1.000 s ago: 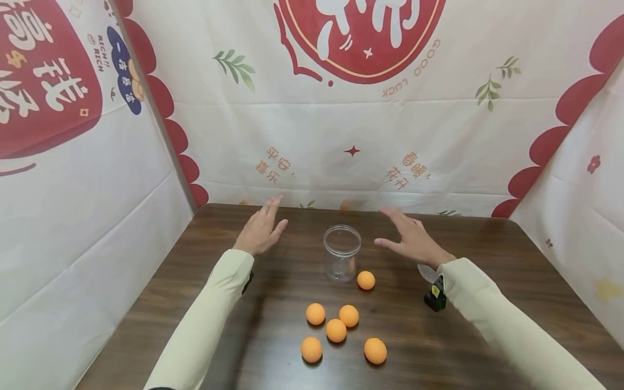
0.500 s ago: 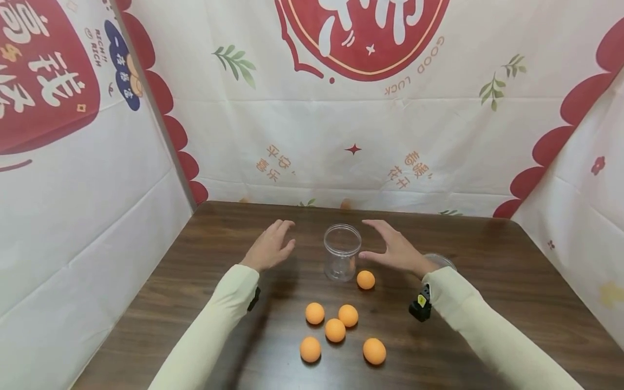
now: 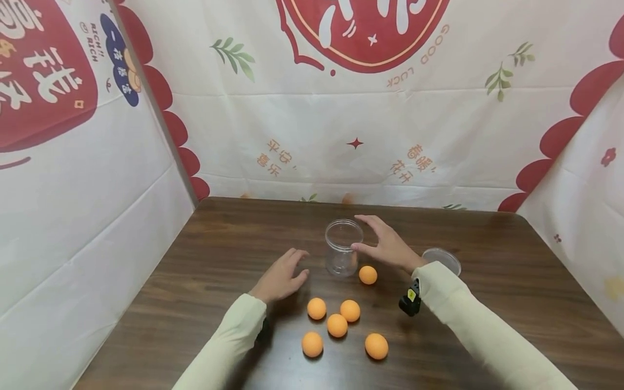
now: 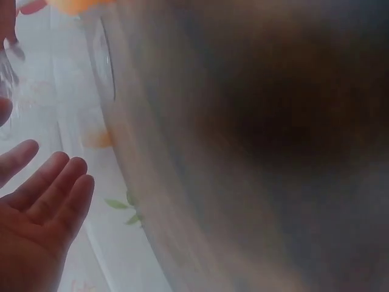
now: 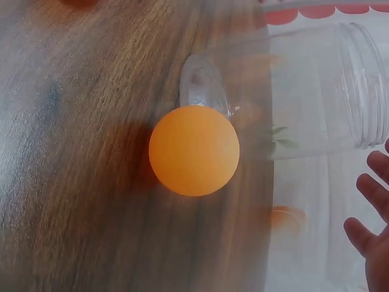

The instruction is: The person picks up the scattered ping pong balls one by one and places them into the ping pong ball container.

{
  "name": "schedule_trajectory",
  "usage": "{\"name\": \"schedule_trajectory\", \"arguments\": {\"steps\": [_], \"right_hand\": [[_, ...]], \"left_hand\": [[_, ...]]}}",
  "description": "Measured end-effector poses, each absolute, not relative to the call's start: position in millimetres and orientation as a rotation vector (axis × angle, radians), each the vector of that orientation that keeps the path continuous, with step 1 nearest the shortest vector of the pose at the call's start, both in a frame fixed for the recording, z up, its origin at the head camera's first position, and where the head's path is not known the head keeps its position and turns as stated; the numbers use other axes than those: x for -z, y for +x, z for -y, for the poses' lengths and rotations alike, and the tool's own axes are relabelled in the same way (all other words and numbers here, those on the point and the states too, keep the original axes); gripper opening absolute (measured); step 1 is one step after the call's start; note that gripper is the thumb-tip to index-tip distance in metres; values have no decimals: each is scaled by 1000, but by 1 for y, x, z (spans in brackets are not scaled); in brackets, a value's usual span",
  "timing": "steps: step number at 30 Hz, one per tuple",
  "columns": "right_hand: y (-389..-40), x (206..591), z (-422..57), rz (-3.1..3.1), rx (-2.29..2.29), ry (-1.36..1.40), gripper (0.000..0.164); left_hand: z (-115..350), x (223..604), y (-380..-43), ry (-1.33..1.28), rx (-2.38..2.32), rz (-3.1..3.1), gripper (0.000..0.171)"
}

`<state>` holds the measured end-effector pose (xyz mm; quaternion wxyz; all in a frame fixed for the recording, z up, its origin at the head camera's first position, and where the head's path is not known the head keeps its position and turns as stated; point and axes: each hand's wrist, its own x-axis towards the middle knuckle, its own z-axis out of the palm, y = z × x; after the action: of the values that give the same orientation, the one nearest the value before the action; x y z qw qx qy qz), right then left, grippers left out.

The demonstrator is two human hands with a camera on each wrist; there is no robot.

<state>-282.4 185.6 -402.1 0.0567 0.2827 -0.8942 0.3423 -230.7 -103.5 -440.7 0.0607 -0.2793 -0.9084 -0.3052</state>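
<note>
A clear plastic jar (image 3: 340, 261) with a threaded rim stands upright and lidless toward the back of the table. My right hand (image 3: 388, 245) is at its right side, thumb and fingers spread, fingertips right at the rim. In the right wrist view those fingers (image 5: 375, 191) show beside the jar's threaded mouth (image 5: 364, 85). To the left and nearer, my left hand (image 3: 281, 277) hovers with relaxed fingers, holding nothing; its fingers (image 4: 58, 191) look loosely extended in the left wrist view. An orange ball (image 3: 368, 275) lies by the jar's base, close under my right hand.
Several more orange balls, among them a middle one (image 3: 337, 325) and a right one (image 3: 376, 346), lie on the dark wooden table (image 3: 195, 303) in front. A clear round lid (image 3: 442, 258) lies partly behind my right forearm. Printed cloth (image 3: 312, 119) hangs around the table.
My right hand has moved left up to the jar's rim, uncovering more of the lid. My left hand has come lower and nearer, toward the balls. Jar and balls stay put.
</note>
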Motion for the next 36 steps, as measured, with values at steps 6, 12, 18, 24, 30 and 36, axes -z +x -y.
{"name": "schedule_trajectory", "arguments": {"steps": [6,12,18,24,30,36], "right_hand": [[-284,405,-182,2714,-1056,865,72],[-283,407,-182,2716,-1070,826,73],[-284,407,-180,2726,-1123,792,73],[-283,402,-177,2766,-1165,769,72],[-282,399,-176,2766,-1167,779,70],[-281,399,-177,2773,-1148,792,71]], "left_hand": [[101,441,-217,-934,933,2781,38],[93,430,-205,-1073,818,2846,40],[89,419,-194,-1116,712,2921,40],[89,411,-192,-1086,688,3041,41],[82,408,-190,-1156,665,3089,46],[74,414,-187,-1204,595,3088,50]]}}
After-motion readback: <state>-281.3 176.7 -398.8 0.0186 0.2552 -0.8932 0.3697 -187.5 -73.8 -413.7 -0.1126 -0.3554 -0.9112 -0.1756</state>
